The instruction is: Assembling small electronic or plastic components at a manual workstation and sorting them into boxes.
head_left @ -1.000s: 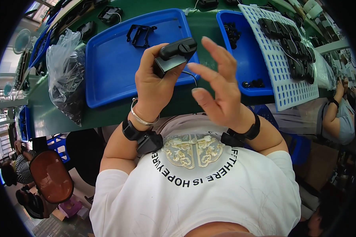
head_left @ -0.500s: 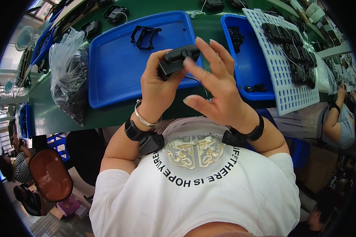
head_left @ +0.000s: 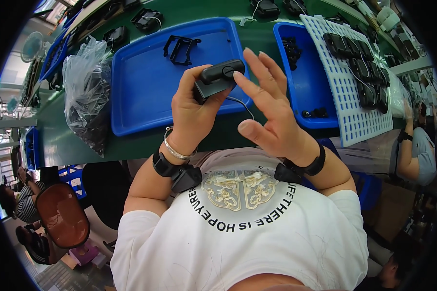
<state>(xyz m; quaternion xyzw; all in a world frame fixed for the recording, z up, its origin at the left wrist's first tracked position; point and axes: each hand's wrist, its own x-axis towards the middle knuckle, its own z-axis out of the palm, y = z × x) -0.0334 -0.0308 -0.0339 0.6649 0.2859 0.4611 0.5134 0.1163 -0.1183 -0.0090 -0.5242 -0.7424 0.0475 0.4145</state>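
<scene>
My left hand (head_left: 195,104) is closed round a black plastic device (head_left: 221,72), a boxy housing with a rounded bar along its top and a round, slotted knob-like part near its right end. A thin cable (head_left: 241,101) trails from the device toward the lower right. The index fingertip of my right hand (head_left: 272,109) touches the device beside the round part. The other right fingers are spread and the thumb stands apart. Behind the device, a black bracket frame (head_left: 181,49) lies in a large blue tray (head_left: 145,109).
Left of the tray stands a clear plastic bag (head_left: 86,92) of dark parts. To the right, a blue bin (head_left: 310,87) holds small black parts. A white perforated board (head_left: 349,121) carries several black devices. More devices (head_left: 147,20) lie along the back. Other people sit nearby.
My right index finger, blurred before, now rests on the device near its round part. The device has shifted slightly within view, and the whole scene sits a little lower.
</scene>
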